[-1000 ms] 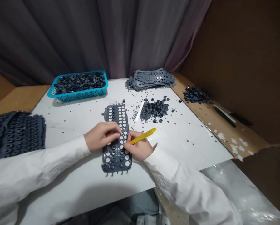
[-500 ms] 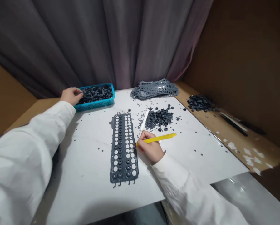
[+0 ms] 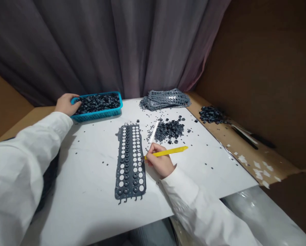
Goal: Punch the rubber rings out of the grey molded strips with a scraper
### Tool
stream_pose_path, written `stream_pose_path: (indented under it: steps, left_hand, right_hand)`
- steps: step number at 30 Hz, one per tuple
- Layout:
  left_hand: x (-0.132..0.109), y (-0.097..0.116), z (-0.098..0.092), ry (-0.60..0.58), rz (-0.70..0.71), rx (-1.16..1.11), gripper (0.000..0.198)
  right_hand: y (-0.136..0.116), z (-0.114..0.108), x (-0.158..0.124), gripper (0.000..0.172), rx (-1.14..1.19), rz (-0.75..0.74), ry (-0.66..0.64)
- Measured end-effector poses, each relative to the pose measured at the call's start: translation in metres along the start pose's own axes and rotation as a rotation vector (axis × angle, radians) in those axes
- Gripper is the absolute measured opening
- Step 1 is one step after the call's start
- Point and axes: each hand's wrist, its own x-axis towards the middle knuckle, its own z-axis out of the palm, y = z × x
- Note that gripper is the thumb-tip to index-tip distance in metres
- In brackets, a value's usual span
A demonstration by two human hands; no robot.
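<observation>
My left hand [image 3: 67, 103] is at the left end of a turquoise plastic basket [image 3: 99, 115], its fingers closed round the rim. Small black pieces [image 3: 99, 102] fill the basket. In my right hand [image 3: 161, 162] is a yellow pen-shaped tool [image 3: 173, 150], pinched near its dark tip. That tip meets the right side of a dark grey rubbery sheet [image 3: 130, 171] lying flat on the white table. Rows of round holes run along the sheet, white showing through them, and raised rings fill other spots. Exactly what the tip touches is too small to tell.
Right of the sheet lies a heap of small black pieces [image 3: 169, 130], with a white strip [image 3: 154, 131] beside it. Perforated grey sheets [image 3: 169, 98] are stacked at the back. On the brown surface at right are another black pile [image 3: 211, 114], thin tools [image 3: 245, 136] and white scraps [image 3: 265, 171].
My left hand has shifted left from over the pieces onto the basket's left rim. My right hand keeps the tool at the same part of the sheet. The whole view has shifted slightly.
</observation>
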Motion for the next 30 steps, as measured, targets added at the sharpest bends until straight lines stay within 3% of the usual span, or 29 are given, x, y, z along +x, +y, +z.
stream_pose_path:
  steps: [2,4,5,8,10,11,13,22,25,30]
  left_hand:
    - [-0.007,0.010,0.000,0.053,0.044,0.043,0.032]
    - [-0.027,0.038,0.003,0.132,0.086,0.063,0.031]
    - [-0.043,0.058,0.006,0.104,0.151,0.059,0.030]
    - [-0.107,0.130,0.016,-0.189,0.419,-0.103,0.021]
    - [-0.149,0.172,0.023,-0.473,0.614,-0.223,0.014]
    - [-0.165,0.187,0.027,-0.554,0.658,-0.248,0.013]
    - [-0.186,0.205,0.032,-0.597,0.689,-0.246,0.013]
    - [-0.180,0.202,0.048,-0.579,0.920,-0.217,0.009]
    - [-0.182,0.205,0.053,-0.509,0.978,-0.197,0.007]
    - [-0.195,0.206,0.064,-0.343,1.053,-0.185,0.027]
  right_hand:
    - [0.001,0.002,-0.005,0.012,-0.047,0.007,-0.048]
    - [0.004,0.004,-0.012,0.013,-0.099,0.040,-0.137]
    - [0.006,0.006,-0.015,0.013,-0.123,0.064,-0.181]
    - [0.011,0.008,-0.020,0.015,-0.184,0.101,-0.235]
    - [0.014,0.009,-0.021,0.016,-0.229,0.061,-0.218]
    - [0.015,0.009,-0.021,0.016,-0.256,0.029,-0.211]
    - [0.015,0.008,-0.021,0.017,-0.313,-0.031,-0.200]
    - [0.012,0.008,-0.026,0.022,-0.465,-0.153,-0.182]
    - [0.014,0.007,-0.028,0.022,-0.526,-0.213,-0.182]
    - [0.014,0.007,-0.035,0.020,-0.587,-0.268,-0.188]
